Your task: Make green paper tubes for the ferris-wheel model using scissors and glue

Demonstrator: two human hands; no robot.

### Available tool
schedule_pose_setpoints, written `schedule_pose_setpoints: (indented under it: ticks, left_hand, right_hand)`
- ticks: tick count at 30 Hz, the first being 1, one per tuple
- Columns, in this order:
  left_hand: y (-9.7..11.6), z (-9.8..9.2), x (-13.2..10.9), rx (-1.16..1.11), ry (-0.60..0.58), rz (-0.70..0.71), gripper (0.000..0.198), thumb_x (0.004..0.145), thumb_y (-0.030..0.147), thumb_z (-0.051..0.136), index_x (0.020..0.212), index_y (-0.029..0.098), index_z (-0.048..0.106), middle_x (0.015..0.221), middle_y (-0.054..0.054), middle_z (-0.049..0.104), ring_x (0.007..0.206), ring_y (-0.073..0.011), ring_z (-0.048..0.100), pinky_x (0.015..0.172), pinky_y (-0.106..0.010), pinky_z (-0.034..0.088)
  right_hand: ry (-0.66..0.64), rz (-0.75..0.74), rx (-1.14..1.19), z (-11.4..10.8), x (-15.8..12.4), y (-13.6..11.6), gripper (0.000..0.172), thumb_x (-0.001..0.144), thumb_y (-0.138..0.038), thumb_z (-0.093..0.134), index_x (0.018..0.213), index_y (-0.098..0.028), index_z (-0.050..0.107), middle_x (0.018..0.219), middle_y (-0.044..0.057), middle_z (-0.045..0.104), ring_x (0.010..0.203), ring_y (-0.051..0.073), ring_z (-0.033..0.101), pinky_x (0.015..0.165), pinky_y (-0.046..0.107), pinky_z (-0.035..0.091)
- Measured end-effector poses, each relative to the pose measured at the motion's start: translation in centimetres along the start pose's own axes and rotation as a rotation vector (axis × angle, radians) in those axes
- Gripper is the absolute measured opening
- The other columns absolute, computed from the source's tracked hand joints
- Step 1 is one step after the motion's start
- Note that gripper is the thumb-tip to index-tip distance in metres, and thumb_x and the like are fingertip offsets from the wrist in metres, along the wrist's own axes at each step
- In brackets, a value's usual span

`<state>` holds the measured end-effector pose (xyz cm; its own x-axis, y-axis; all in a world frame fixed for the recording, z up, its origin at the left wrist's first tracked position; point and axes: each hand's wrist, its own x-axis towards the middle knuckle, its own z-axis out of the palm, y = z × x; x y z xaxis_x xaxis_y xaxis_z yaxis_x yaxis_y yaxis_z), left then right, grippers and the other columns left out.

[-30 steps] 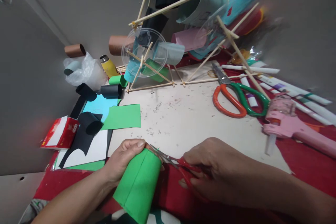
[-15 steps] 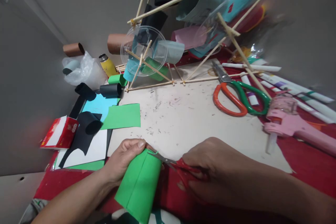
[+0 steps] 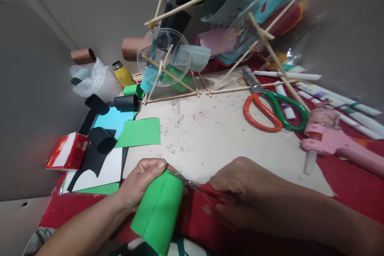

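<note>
My left hand grips a green paper tube by its far end, thumb on top, fingers behind it. A dark seam runs along the tube. My right hand is closed round the handles of small red-handled scissors. Their blades lie at the tube's far rim, close to my left thumb, and a thin green sliver curls there. Beyond my hands is a pale board with scattered dark specks. A flat green paper piece lies past my left hand.
Large scissors with orange and green handles and a pink glue gun lie at right. A wooden stick frame stands behind. Paper sheets, black paper tubes and a red tissue pack are at left.
The handles of the small scissors have come slightly closer together in my right hand. My left hand and the green tube have barely moved.
</note>
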<state>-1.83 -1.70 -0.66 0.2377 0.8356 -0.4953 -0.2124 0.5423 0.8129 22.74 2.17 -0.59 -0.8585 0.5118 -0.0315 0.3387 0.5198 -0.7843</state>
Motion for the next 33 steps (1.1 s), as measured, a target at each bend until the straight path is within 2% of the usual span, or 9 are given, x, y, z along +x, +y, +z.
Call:
schedule_pose_setpoints:
  ticks: [5,13,17,21,25,33]
  left_hand:
    - [-0.09,-0.09,-0.1,-0.001,-0.02,-0.01,0.039,0.075,0.052,0.076,0.074,0.013,0.074,0.073,-0.012,0.077,0.066,-0.0229,0.072,0.062,-0.029,0.054]
    - [-0.02,0.21,-0.02,-0.031,-0.018,-0.023,0.036,0.068,0.049,0.083,0.072,0.014,0.076,0.063,-0.006,0.074,0.055,-0.0147,0.068,0.055,-0.021,0.05]
    - [0.06,0.18,0.04,0.003,-0.023,-0.036,0.039,0.069,0.051,0.081,0.072,0.013,0.076,0.063,-0.007,0.074,0.056,-0.0164,0.069,0.055,-0.022,0.05]
    - [-0.15,0.03,-0.01,-0.017,-0.022,-0.029,0.036,0.069,0.049,0.082,0.074,0.013,0.076,0.066,-0.008,0.075,0.058,-0.0178,0.069,0.058,-0.025,0.052]
    - [-0.28,-0.06,-0.05,-0.005,-0.035,-0.018,0.034,0.075,0.047,0.078,0.076,0.013,0.076,0.074,-0.009,0.077,0.063,-0.0183,0.071,0.062,-0.025,0.053]
    - [0.3,-0.03,0.16,0.029,-0.152,0.01,0.036,0.085,0.047,0.066,0.08,0.012,0.076,0.081,-0.013,0.077,0.072,-0.0224,0.072,0.069,-0.03,0.053]
  right_hand:
    - [0.01,0.017,-0.039,0.0,-0.26,0.12,0.026,0.076,-0.015,0.051,0.057,-0.019,0.034,0.05,-0.008,0.033,0.048,0.008,0.024,0.048,0.024,0.02]
    - [-0.017,0.057,-0.024,0.06,-0.25,-0.05,0.023,0.069,-0.013,0.052,0.057,-0.019,0.034,0.049,-0.009,0.03,0.047,0.007,0.025,0.045,0.023,0.017]
    - [-0.009,0.039,-0.029,0.04,-0.1,0.12,0.024,0.07,-0.012,0.052,0.057,-0.019,0.033,0.05,-0.009,0.027,0.047,0.007,0.022,0.046,0.024,0.017]
    - [-0.043,0.057,-0.051,-0.22,-0.13,0.03,0.024,0.071,-0.013,0.052,0.057,-0.019,0.034,0.05,-0.008,0.031,0.047,0.007,0.025,0.047,0.024,0.017]
    - [-0.047,0.052,-0.093,-0.32,-0.23,0.02,0.024,0.075,-0.015,0.05,0.057,-0.019,0.035,0.051,-0.007,0.035,0.048,0.007,0.027,0.049,0.024,0.019]
    - [0.034,0.065,-0.068,-0.22,-0.21,0.37,0.027,0.081,-0.017,0.05,0.057,-0.019,0.036,0.049,-0.007,0.037,0.046,0.007,0.029,0.047,0.024,0.018]
